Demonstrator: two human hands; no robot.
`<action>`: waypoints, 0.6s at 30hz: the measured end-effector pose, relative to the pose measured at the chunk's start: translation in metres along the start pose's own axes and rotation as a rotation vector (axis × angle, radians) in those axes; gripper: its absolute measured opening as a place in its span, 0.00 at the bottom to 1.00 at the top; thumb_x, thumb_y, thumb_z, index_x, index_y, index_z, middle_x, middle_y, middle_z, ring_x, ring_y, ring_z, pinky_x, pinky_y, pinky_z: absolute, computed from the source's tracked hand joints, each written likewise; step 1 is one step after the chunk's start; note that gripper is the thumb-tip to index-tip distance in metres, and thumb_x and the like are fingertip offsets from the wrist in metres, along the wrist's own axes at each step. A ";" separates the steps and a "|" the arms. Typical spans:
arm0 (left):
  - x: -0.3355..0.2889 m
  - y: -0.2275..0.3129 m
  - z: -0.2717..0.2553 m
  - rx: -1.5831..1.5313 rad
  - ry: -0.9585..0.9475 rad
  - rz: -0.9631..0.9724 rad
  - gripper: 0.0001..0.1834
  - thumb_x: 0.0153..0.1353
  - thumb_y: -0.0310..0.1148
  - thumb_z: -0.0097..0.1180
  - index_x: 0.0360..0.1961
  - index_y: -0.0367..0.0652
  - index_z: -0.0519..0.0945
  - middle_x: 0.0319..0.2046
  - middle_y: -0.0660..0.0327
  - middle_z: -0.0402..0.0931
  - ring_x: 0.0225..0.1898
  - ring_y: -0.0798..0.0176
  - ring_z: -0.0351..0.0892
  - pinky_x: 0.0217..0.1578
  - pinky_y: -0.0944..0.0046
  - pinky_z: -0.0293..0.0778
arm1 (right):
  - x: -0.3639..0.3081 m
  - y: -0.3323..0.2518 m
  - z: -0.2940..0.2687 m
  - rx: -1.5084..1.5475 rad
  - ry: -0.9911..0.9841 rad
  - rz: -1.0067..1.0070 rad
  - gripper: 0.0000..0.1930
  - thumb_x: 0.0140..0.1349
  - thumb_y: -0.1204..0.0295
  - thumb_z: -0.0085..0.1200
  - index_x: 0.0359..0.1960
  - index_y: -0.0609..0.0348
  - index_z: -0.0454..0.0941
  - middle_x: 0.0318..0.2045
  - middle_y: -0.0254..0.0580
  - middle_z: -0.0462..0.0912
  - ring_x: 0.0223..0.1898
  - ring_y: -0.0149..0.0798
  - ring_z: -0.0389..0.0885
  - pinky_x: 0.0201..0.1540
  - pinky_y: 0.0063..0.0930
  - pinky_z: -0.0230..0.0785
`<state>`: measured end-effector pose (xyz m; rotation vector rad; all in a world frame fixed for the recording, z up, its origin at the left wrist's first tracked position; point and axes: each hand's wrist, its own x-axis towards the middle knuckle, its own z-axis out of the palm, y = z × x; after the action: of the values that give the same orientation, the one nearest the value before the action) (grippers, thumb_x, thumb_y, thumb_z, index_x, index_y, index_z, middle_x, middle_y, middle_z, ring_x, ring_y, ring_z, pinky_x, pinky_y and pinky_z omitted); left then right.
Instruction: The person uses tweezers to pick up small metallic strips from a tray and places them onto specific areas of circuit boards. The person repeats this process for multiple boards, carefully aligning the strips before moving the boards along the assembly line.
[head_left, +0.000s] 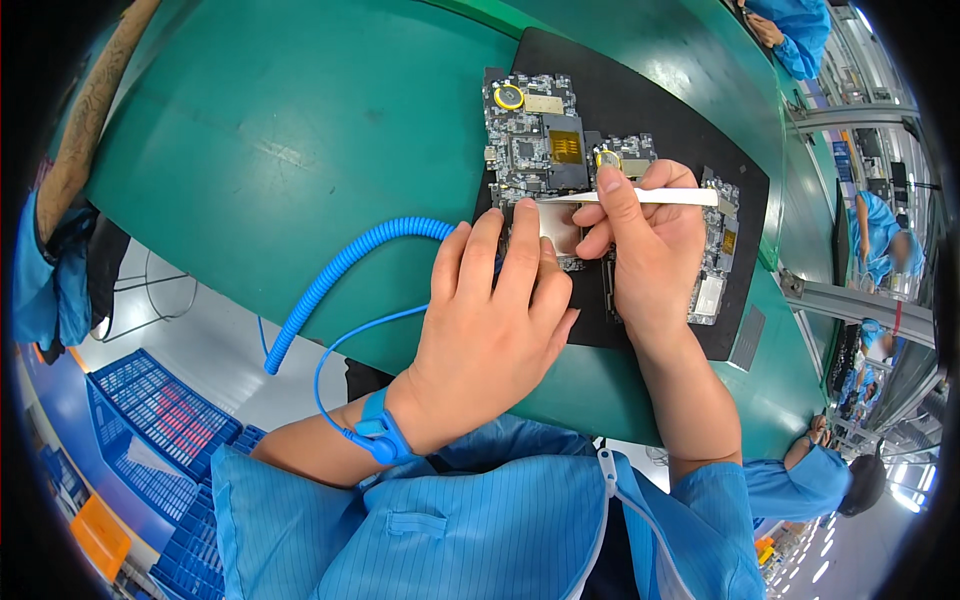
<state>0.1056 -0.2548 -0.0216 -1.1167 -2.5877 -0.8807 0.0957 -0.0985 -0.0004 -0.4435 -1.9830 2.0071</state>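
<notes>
My left hand (500,300) lies on the lower part of a circuit board (520,125), fingers stretched out and pressing near a silver metal plate (558,230). Between the thumb and fingers of my right hand (655,245) is a slim white pointed tool (680,197). Its tip points left and reaches the board just above the plate, close to my left fingertips. The board carries a round cell with a yellow rim (509,96) and an amber square (566,147). My left hand covers the board's lower left part.
More boards (708,290) lie on the black mat (640,90), partly behind my right hand. A coiled blue cord (340,265) crosses the green table (300,130) near my blue wrist strap (378,425). Blue crates (165,410) stand lower left. Another person's arm (85,130) is at far left.
</notes>
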 end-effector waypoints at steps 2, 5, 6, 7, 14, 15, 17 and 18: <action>0.003 -0.002 -0.004 -0.023 -0.012 0.012 0.28 0.42 0.38 0.68 0.43 0.33 0.75 0.53 0.42 0.66 0.53 0.41 0.65 0.54 0.42 0.62 | -0.001 -0.001 0.000 -0.017 0.002 0.006 0.14 0.64 0.74 0.56 0.36 0.60 0.60 0.22 0.44 0.78 0.19 0.27 0.79 0.19 0.16 0.73; 0.009 -0.008 -0.013 -0.076 -0.058 0.041 0.29 0.41 0.39 0.69 0.43 0.33 0.74 0.54 0.42 0.65 0.53 0.41 0.65 0.53 0.43 0.62 | -0.003 0.000 0.004 -0.017 0.023 -0.054 0.14 0.64 0.74 0.56 0.36 0.60 0.59 0.22 0.45 0.78 0.19 0.28 0.79 0.19 0.16 0.73; 0.012 -0.010 -0.015 -0.080 -0.078 0.053 0.30 0.41 0.39 0.69 0.43 0.34 0.74 0.54 0.43 0.65 0.52 0.42 0.65 0.53 0.42 0.62 | -0.004 0.002 0.003 -0.035 0.016 -0.080 0.14 0.64 0.74 0.55 0.36 0.61 0.59 0.23 0.45 0.78 0.19 0.27 0.79 0.19 0.16 0.73; 0.015 -0.013 -0.016 -0.084 -0.097 0.066 0.30 0.41 0.39 0.69 0.43 0.34 0.74 0.54 0.43 0.65 0.52 0.42 0.65 0.54 0.42 0.61 | -0.005 0.004 0.002 -0.054 0.010 -0.106 0.13 0.64 0.75 0.55 0.36 0.61 0.59 0.23 0.45 0.78 0.20 0.27 0.79 0.20 0.17 0.73; -0.009 -0.001 -0.014 0.068 -0.158 0.026 0.35 0.50 0.43 0.63 0.54 0.32 0.71 0.57 0.43 0.64 0.59 0.41 0.63 0.60 0.39 0.55 | -0.011 0.007 0.002 0.036 0.002 -0.212 0.14 0.63 0.76 0.56 0.36 0.62 0.60 0.24 0.43 0.77 0.21 0.26 0.79 0.20 0.16 0.72; -0.013 -0.001 -0.011 0.068 -0.158 0.015 0.37 0.53 0.43 0.61 0.59 0.30 0.68 0.58 0.43 0.63 0.62 0.41 0.60 0.61 0.38 0.54 | -0.012 0.007 0.003 0.005 -0.014 -0.222 0.14 0.63 0.76 0.56 0.36 0.62 0.60 0.24 0.42 0.77 0.21 0.26 0.78 0.20 0.15 0.72; -0.012 0.000 -0.010 0.042 -0.145 0.009 0.37 0.52 0.43 0.61 0.58 0.30 0.68 0.57 0.43 0.64 0.61 0.41 0.60 0.61 0.38 0.54 | -0.014 0.006 0.004 -0.063 -0.040 -0.239 0.13 0.62 0.76 0.57 0.36 0.63 0.61 0.25 0.42 0.77 0.21 0.25 0.78 0.21 0.15 0.72; -0.011 0.000 -0.010 0.028 -0.138 0.006 0.37 0.52 0.43 0.61 0.58 0.30 0.68 0.57 0.43 0.64 0.61 0.41 0.60 0.60 0.38 0.54 | -0.014 0.008 0.004 -0.085 -0.049 -0.259 0.13 0.62 0.77 0.57 0.35 0.63 0.61 0.25 0.41 0.77 0.21 0.25 0.78 0.21 0.15 0.72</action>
<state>0.1129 -0.2670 -0.0179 -1.2170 -2.6956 -0.7893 0.1070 -0.1076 -0.0077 -0.1457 -2.0423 1.7961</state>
